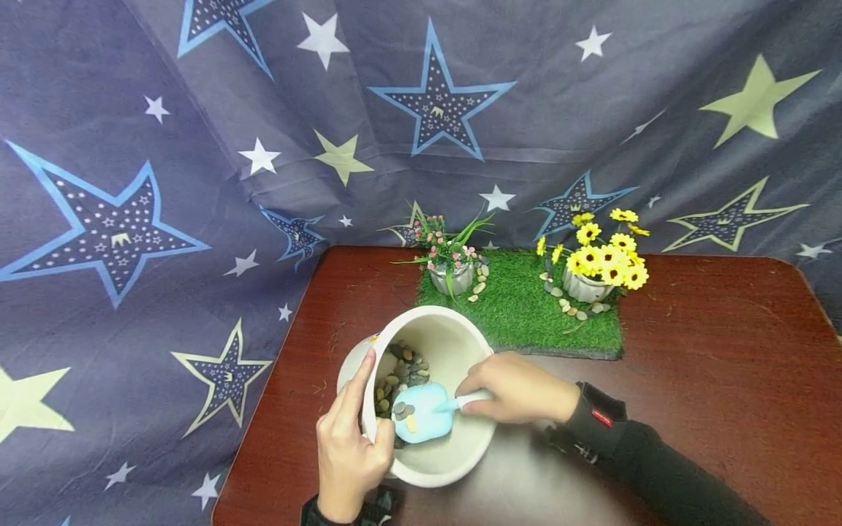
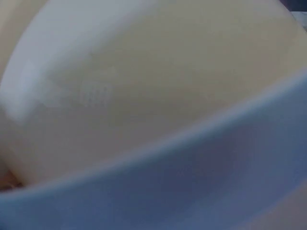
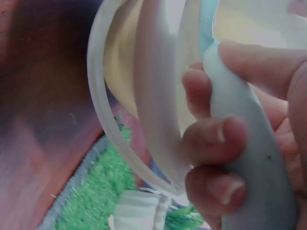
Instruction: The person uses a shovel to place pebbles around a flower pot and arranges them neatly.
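Observation:
A cream bucket leans on the table with its mouth toward me. Grey and tan pebbles lie along its left inner side. My left hand holds the rim at the left, thumb at the edge and fingers along the outside. With my right hand I grip the handle of a light blue toy shovel. Its blade is inside the bucket and carries a few pebbles. The left wrist view holds only the blurred bucket wall and a bluish band; the left fingers are hidden there.
Behind the bucket lies a green turf mat. On it stand a pot of pink flowers and a pot of yellow flowers, with pebbles beside them. A star-patterned cloth hangs behind the brown table.

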Demonstrator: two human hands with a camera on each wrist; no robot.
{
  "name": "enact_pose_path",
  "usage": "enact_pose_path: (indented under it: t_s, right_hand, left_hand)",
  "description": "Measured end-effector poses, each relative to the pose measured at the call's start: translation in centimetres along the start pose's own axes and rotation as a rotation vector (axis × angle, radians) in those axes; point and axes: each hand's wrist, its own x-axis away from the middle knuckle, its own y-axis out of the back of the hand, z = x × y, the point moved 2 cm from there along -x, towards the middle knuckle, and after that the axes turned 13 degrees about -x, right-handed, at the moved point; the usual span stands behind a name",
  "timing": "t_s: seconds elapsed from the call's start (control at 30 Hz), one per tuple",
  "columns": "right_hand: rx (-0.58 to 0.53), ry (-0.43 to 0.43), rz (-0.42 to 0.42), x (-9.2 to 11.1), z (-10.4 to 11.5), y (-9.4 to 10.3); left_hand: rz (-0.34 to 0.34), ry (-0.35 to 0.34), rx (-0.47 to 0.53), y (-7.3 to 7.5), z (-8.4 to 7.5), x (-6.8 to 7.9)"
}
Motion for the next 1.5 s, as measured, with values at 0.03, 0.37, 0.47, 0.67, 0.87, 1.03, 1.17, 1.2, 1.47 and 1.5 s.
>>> enact_pose_path:
  t_s: [0.03,0.37,0.47,0.67,0.87,1.03,1.17,1.2,1.47,1.5]
  right_hand:
    - [0.001,0.002,-0.011,0.1,0.1,0.3]
    - [0.122,-0.051,-0.149,2.6,1.5,4.5]
    - [0.164,-0.078,-0.202,3.5,1.5,5.9]
    - [0.238,-0.173,-0.307,5.3,0.3,8.9]
    - [0.265,-0.355,-0.354,5.6,-4.2,8.4]
    - [0.175,-0.453,-0.367,4.5,-7.9,5.0]
    - [0.118,-0.498,-0.401,3.2,-9.1,3.1]
    - [0.104,-0.508,-0.408,2.9,-9.1,2.9]
    - [0.132,-0.575,-0.360,0.3,-8.1,2.6]
    - [0.145,-0.582,-0.356,0.0,-8.0,2.6]
  left_hand:
    - [-0.002,0.007,0.003,0.1,0.2,0.0]
    - [-0.051,0.129,0.044,1.1,3.2,0.3]
    - [-0.069,0.171,0.038,1.5,4.4,0.7]
    - [-0.073,0.335,0.162,2.1,8.1,1.6]
    - [-0.126,0.684,0.423,2.1,12.6,2.9]
    - [-0.136,0.781,0.473,2.1,13.5,3.3]
    - [-0.126,0.776,0.467,2.0,13.4,3.2]
    - [-0.122,0.775,0.468,2.0,13.3,3.1]
    - [-0.138,0.766,0.494,2.0,13.3,3.1]
    - [-0.137,0.763,0.494,2.0,13.4,3.1]
